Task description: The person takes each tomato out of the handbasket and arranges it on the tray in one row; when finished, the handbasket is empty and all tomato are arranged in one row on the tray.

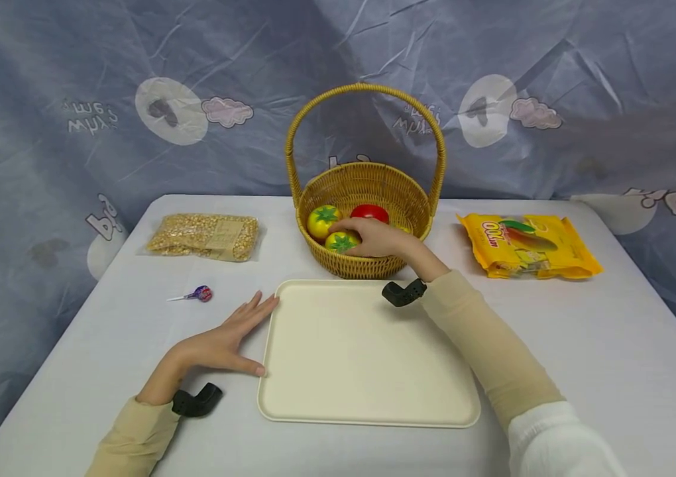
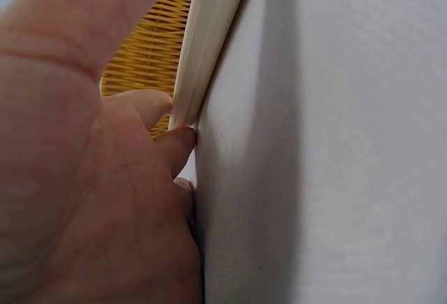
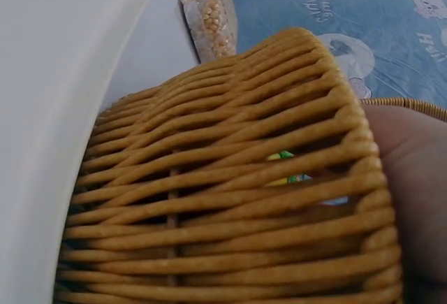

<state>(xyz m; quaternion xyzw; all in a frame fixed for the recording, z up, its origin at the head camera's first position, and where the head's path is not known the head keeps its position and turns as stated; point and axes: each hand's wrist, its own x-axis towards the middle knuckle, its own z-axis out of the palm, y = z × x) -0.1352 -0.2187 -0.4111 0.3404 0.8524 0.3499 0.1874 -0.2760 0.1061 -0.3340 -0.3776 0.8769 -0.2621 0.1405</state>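
Observation:
In the head view my right hand (image 1: pixel 376 237) reaches over the front rim of a wicker basket (image 1: pixel 354 266). Its fingers and thumb hold a yellow tomato (image 1: pixel 341 241) with a green star-shaped top. A second yellow tomato (image 1: pixel 322 222) lies just behind, and a red, smooth fruit (image 1: pixel 370 212) is beside it. The basket's weave (image 3: pixel 230 185) hides most of that hand in the right wrist view. My left hand (image 1: pixel 219 344) has its fingers spread, with fingertips and thumb at the left edge of a cream tray (image 1: pixel 368 358).
At the back left lies a clear bag of corn kernels (image 1: pixel 203 236), with a wrapped lollipop (image 1: pixel 199 293) in front of it. A yellow snack packet (image 1: pixel 525 245) lies right of the basket. The basket's tall handle (image 1: pixel 362 87) arches above it. A printed cloth (image 1: pixel 254 59) hangs behind the table.

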